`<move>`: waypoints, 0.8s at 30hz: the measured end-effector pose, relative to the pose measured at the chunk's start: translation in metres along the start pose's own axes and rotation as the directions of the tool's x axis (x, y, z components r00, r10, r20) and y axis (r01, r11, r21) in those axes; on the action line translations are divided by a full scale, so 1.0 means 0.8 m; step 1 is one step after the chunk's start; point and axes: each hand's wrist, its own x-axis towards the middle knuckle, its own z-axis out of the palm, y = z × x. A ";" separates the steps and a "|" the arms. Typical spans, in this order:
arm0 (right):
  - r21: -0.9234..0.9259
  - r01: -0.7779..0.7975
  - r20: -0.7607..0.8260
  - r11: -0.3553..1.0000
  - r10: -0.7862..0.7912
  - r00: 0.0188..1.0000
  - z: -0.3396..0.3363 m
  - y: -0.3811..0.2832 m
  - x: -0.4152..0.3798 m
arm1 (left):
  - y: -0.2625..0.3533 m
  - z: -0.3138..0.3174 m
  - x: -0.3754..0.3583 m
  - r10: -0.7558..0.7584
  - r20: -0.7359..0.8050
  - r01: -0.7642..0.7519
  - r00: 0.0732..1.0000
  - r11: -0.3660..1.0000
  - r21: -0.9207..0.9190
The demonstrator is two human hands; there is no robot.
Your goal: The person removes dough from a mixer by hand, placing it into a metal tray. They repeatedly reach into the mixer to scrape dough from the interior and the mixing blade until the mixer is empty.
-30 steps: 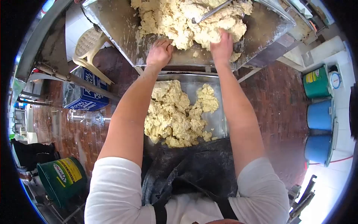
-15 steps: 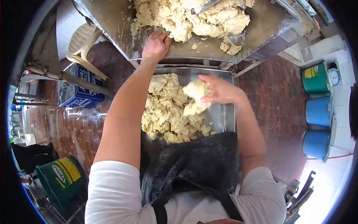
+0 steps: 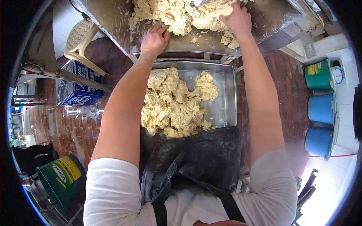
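Note:
A large heap of pale yellow dough [image 3: 184, 19] lies in the metal trough [image 3: 181, 46] before me. My right hand [image 3: 238, 20] is at the heap's right end, its thumb apart from its fingers and against the dough. My left hand [image 3: 155, 38] rests on the trough's surface near the front edge, left of the heap, with its fingers spread and bent. Below sits a metal tray [image 3: 225, 109] with a second heap of rough dough [image 3: 171, 103] on its left. A separate lump of dough [image 3: 207, 86] lies beside that heap. A metal tool [image 3: 197, 3] shows partly at the top.
A dark apron [image 3: 192, 154] covers the tray's near side. On the left are a plastic chair [image 3: 79, 39], a blue box [image 3: 85, 83] and a green bucket [image 3: 62, 180]. Blue buckets [image 3: 321, 109] and another green bucket [image 3: 318, 77] stand along the right wall.
My right hand has let go of its dough piece, which now lies in the tray, and has moved up to the trough's heap. My left hand stays at the trough.

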 end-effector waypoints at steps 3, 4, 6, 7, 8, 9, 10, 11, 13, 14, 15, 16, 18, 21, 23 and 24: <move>0.145 0.035 0.003 0.989 -0.036 0.999 -0.003 0.010 -0.044 | -0.003 0.002 -0.002 0.045 -0.055 -0.046 0.998 0.999 -0.022; 0.178 0.060 -0.025 0.982 -0.056 0.998 -0.004 0.016 -0.051 | -0.005 0.005 -0.002 0.071 -0.087 -0.071 0.994 0.997 0.001; 0.196 0.092 -0.033 0.976 -0.087 0.996 -0.017 0.016 -0.074 | -0.014 0.012 0.001 0.104 -0.087 -0.102 0.991 0.994 0.028; 0.215 0.142 -0.073 0.966 -0.129 0.989 -0.036 0.009 -0.078 | -0.013 0.013 0.000 0.092 -0.120 -0.090 0.988 0.996 0.017; 0.232 0.088 0.245 0.969 -0.146 0.958 -0.060 0.010 -0.089 | -0.014 0.013 -0.001 0.085 -0.124 -0.085 0.989 0.996 0.009; 0.230 0.086 0.254 0.969 -0.145 0.956 -0.074 0.004 -0.107 | -0.014 0.015 -0.001 0.081 -0.133 -0.082 0.988 0.997 0.001; 0.318 0.098 0.101 0.943 -0.137 0.985 -0.087 -0.006 -0.125 | -0.014 0.019 -0.002 0.078 -0.131 -0.079 0.988 0.997 -0.001; 0.401 0.122 -0.053 0.908 -0.110 0.993 -0.100 -0.013 -0.143 | -0.015 0.021 -0.004 0.066 -0.148 -0.066 0.987 0.998 0.005; 0.449 0.145 -0.015 0.882 -0.155 0.988 -0.127 -0.017 -0.181 | -0.020 0.026 -0.004 0.055 -0.162 -0.053 0.985 0.999 0.012; 0.492 0.166 0.017 0.855 -0.200 0.980 -0.138 -0.017 -0.196 | -0.023 0.027 -0.001 0.066 -0.162 -0.069 0.985 0.997 -0.015; 0.492 0.166 0.021 0.855 -0.202 0.979 -0.143 -0.021 -0.210 | -0.025 0.028 -0.002 0.072 -0.164 -0.080 0.984 0.996 -0.041; 0.459 0.060 0.148 0.886 -0.143 0.979 -0.140 -0.029 -0.226 | -0.024 0.025 -0.003 0.066 -0.163 -0.073 0.984 0.997 -0.040; 0.446 0.006 0.234 0.895 -0.122 0.964 -0.105 -0.033 -0.257 | -0.016 0.018 -0.004 0.060 -0.155 -0.062 0.986 0.998 -0.007; 0.435 0.077 0.193 0.897 -0.176 0.965 0.024 -0.041 -0.334 | 0.001 -0.004 -0.003 -0.049 -0.011 0.049 0.999 0.999 0.003; 0.036 0.338 0.333 0.940 -0.331 0.883 0.117 -0.046 -0.398 | 0.004 -0.008 -0.005 -0.028 -0.030 0.028 0.999 1.000 0.000; 0.033 0.338 0.310 0.941 -0.331 0.891 0.123 -0.052 -0.392 | 0.001 -0.006 -0.004 -0.009 -0.040 0.009 0.999 1.000 -0.001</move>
